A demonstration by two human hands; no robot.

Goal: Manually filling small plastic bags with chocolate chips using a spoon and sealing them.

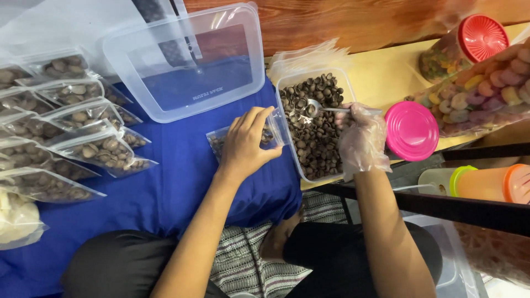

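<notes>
While your gloved right hand [361, 138] closes its grip on the spoon [326, 107], the handle runs nearly level, its long axis left to right and the bowl pointing left into the clear tub [287, 88] of dark round pieces. Your bare left hand [245, 144] pinches open the small clear pouch [221, 138] just beside the tub, on the blue cloth [171, 182]. Filled pouches [83, 138] lie at the left.

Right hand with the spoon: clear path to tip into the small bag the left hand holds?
Probably yes. The right hand holds the spoon over the tub of brown pieces; the left hand holds the small bag right beside the tub wall, with nothing between.
</notes>
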